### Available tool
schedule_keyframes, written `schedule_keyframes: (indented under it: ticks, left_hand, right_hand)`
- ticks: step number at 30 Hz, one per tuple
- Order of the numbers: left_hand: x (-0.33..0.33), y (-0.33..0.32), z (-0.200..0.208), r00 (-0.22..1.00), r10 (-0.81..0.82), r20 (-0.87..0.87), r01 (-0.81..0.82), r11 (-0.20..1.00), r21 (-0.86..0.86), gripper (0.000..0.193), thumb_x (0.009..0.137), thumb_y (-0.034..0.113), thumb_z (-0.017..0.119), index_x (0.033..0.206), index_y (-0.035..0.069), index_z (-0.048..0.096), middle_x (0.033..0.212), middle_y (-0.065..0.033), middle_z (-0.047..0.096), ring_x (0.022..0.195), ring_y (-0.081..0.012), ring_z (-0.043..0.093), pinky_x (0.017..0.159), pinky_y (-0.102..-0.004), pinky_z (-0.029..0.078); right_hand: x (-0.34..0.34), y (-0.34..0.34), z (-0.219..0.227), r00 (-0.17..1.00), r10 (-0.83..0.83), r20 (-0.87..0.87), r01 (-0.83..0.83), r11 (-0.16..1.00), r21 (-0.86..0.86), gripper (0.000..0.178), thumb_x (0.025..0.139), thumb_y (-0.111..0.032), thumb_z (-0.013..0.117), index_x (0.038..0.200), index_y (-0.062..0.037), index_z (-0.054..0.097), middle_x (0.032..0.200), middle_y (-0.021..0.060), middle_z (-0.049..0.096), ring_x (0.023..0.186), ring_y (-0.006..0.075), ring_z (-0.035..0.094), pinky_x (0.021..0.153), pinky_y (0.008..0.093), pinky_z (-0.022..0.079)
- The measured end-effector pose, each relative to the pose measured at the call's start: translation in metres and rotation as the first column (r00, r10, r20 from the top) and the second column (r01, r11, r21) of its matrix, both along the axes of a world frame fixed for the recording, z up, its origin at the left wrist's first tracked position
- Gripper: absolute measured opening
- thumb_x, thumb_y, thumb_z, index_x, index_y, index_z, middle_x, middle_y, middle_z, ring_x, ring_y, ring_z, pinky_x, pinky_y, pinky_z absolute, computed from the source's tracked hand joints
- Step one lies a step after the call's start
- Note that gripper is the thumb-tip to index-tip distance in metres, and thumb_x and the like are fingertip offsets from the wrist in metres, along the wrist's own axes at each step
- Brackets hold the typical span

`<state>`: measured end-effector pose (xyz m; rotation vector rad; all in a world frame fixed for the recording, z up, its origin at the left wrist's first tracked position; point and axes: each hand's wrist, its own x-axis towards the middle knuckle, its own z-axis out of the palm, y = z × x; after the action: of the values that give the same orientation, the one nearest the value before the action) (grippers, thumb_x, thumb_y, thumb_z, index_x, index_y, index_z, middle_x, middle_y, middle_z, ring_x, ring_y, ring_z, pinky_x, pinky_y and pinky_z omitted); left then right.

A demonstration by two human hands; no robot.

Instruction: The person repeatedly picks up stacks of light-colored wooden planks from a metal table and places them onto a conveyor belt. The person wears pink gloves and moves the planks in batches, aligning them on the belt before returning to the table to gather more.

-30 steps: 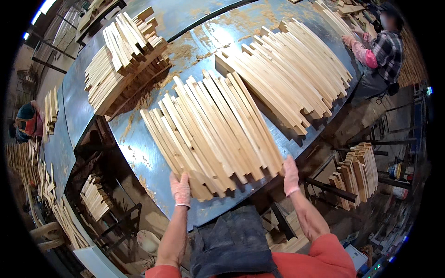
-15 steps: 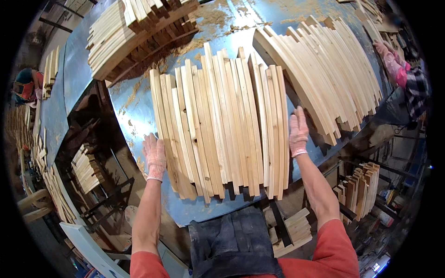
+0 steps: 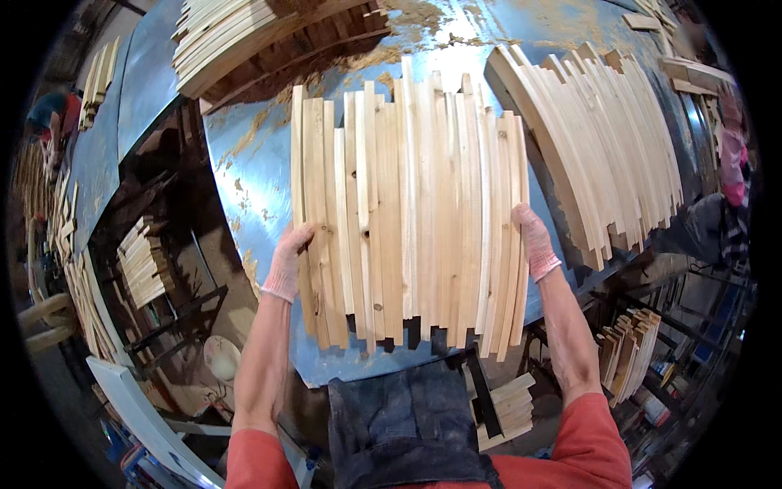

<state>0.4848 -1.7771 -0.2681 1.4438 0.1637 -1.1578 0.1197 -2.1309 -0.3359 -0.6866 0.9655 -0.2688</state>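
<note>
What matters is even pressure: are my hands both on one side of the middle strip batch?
No: the strip batch has the left hand at its left edge, the right hand at its right.

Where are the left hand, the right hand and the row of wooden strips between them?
Left hand (image 3: 286,259), head view: middle of the gloved hand.
Right hand (image 3: 536,240), head view: middle of the gloved hand.
Row of wooden strips (image 3: 411,213), head view: middle of its top face.

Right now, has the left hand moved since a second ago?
Yes. Against the near edge of the blue tabletop, the left hand has moved farther away, along the left side of the wooden strips.
</note>
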Motion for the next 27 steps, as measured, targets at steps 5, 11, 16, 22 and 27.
schedule_keyframes:
  ticks: [5, 11, 16, 22, 27]
  left_hand:
    - [-0.003, 0.021, -0.030, 0.991, -0.026, -0.127, 0.023, 0.999, -0.025, 0.044, 0.093, 0.029, 0.078, 0.124, -0.002, 0.072, 0.111, -0.0119, 0.078, 0.101, -0.0214, 0.076, 0.093, -0.0379, 0.063]
    - [-0.028, 0.077, -0.034, 0.976, -0.075, -0.205, 0.069, 0.997, -0.038, 0.054, 0.090, 0.028, 0.080, 0.130, -0.005, 0.066, 0.111, -0.0075, 0.075, 0.097, -0.0146, 0.074, 0.084, -0.0328, 0.061]
    - [-0.066, 0.115, 0.011, 0.975, 0.058, -0.215, -0.082, 0.991, -0.105, 0.054, 0.091, 0.025, 0.078, 0.136, -0.001, 0.063, 0.113, -0.0085, 0.075, 0.098, -0.0149, 0.074, 0.088, -0.0340, 0.062]
    - [-0.085, 0.180, 0.084, 0.980, 0.158, -0.123, -0.172, 0.979, -0.113, 0.058, 0.089, 0.021, 0.079, 0.141, 0.001, 0.062, 0.118, -0.0094, 0.075, 0.102, -0.0159, 0.074, 0.095, -0.0367, 0.062]
    - [-0.115, 0.247, 0.105, 0.963, 0.270, 0.020, -0.256, 0.933, -0.251, 0.065, 0.086, 0.026, 0.082, 0.143, 0.001, 0.063, 0.123, -0.0096, 0.074, 0.109, -0.0184, 0.072, 0.102, -0.0364, 0.059]
  right_hand:
    - [-0.009, 0.010, 0.027, 0.996, 0.088, 0.017, -0.090, 0.991, 0.102, 0.079, 0.094, -0.054, 0.079, 0.144, 0.0041, 0.058, 0.124, 0.0198, 0.073, 0.110, 0.0300, 0.075, 0.096, 0.0459, 0.065]
    - [-0.020, 0.053, 0.058, 0.994, 0.106, -0.013, -0.104, 0.991, 0.089, 0.101, 0.087, -0.060, 0.084, 0.154, 0.0062, 0.047, 0.132, 0.0243, 0.068, 0.114, 0.0312, 0.074, 0.092, 0.0432, 0.068]
    - [-0.024, 0.089, 0.097, 0.993, 0.119, 0.011, -0.118, 0.972, 0.201, 0.091, 0.086, -0.052, 0.087, 0.150, 0.0032, 0.053, 0.130, 0.0186, 0.072, 0.112, 0.0306, 0.075, 0.094, 0.0471, 0.067]
    - [-0.014, 0.135, 0.117, 0.970, 0.178, 0.164, -0.202, 0.969, 0.143, 0.083, 0.090, -0.049, 0.083, 0.150, -0.0003, 0.054, 0.131, 0.0187, 0.071, 0.113, 0.0320, 0.075, 0.092, 0.0480, 0.067]
    - [0.007, 0.155, 0.138, 0.910, 0.340, 0.238, -0.355, 0.935, 0.019, 0.081, 0.094, -0.050, 0.078, 0.154, -0.0021, 0.053, 0.136, 0.0173, 0.070, 0.119, 0.0331, 0.073, 0.099, 0.0498, 0.063]
